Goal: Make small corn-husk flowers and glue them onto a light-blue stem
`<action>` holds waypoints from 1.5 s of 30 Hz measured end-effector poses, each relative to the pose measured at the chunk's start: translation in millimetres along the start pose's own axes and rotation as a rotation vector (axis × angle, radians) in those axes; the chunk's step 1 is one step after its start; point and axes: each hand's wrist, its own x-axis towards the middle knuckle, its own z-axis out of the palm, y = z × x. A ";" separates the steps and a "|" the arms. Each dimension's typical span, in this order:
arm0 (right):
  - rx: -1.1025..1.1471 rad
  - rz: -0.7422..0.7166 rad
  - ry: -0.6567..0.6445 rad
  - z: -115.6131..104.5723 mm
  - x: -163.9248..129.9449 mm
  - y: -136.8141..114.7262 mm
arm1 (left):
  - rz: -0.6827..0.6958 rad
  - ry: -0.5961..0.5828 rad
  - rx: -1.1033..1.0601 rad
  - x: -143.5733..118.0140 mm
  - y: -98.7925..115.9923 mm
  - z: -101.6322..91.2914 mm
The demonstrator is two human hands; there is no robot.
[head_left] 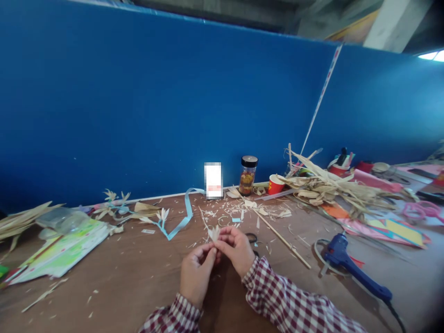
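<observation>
Near the middle of the brown table, my left hand and my right hand meet, fingertips pinched together. Between them is a small pale corn-husk flower, its petals fanned upward. The fingers cover its lower end, so I cannot see how it is bound. Partly behind my right hand lies a dark looped handle, perhaps of scissors. Left of my hands, a finished-looking white husk flower rests on the table, joined to a light blue tape that runs back towards the blue partition.
Husk scraps litter the table. Further back stand a dark-lidded jar and a red paper cup. A thin stick, a blue glue gun and heaped dry husks lie right. A painted green-white sheet lies left.
</observation>
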 end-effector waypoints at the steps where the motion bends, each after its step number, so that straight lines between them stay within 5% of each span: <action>1: 0.003 0.006 -0.011 -0.4 0.1 -0.2 | -0.043 0.019 -0.070 1.0 -0.4 0.3; 7: -0.129 -0.082 0.030 -0.9 -0.9 -3.8 | -0.172 0.129 -0.235 0.0 5.9 3.4; 10: -0.231 -0.108 0.093 -1.1 -1.0 -5.2 | -0.168 0.147 -0.201 -1.8 7.4 4.0; 14: -0.311 -0.069 0.013 -1.6 -1.7 -3.4 | -0.118 0.133 -0.132 -1.3 4.2 1.8; 25: -0.174 0.036 -0.071 5.8 -6.4 -2.8 | -0.040 0.164 -0.052 0.7 5.2 -3.2; 45: -0.186 -0.007 -0.088 4.7 -9.2 -4.6 | -0.181 0.033 -0.328 -1.0 22.5 -0.7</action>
